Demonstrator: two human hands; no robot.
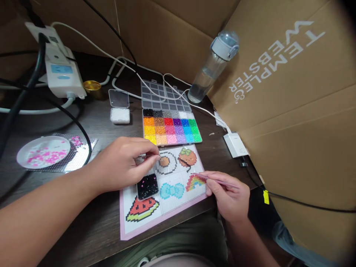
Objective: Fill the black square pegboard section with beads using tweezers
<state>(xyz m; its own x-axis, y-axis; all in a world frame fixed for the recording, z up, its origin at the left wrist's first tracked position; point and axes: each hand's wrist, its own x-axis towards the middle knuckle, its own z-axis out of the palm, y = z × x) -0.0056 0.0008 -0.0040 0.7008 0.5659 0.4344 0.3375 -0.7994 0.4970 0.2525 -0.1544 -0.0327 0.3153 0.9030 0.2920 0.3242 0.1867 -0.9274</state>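
Observation:
My left hand (126, 161) hovers over the left side of the pattern sheet (130, 233), thumb and forefinger pinched together; whatever they hold, if anything, is too small to make out. Just below it sits a small box of black beads (147, 187) with a few pink ones mixed in. My right hand (232, 196) grips pink tweezers (222, 181), tips over the rainbow picture (195, 183). A clear pegboard (171, 202) covers pictures of a fried egg, persimmon (187, 158), bow (171, 190) and rainbow. A dark line of beads crosses the persimmon. The watermelon picture (142, 209) lies at lower left.
Behind the sheet stands an open, sorted bead case (172, 128). A small white-filled box (120, 115), gold cup (92, 87), power strip (63, 74) and water bottle (208, 72) are farther back. A dish of pink beads (44, 150) is left; a charger (235, 144) and cardboard wall are right.

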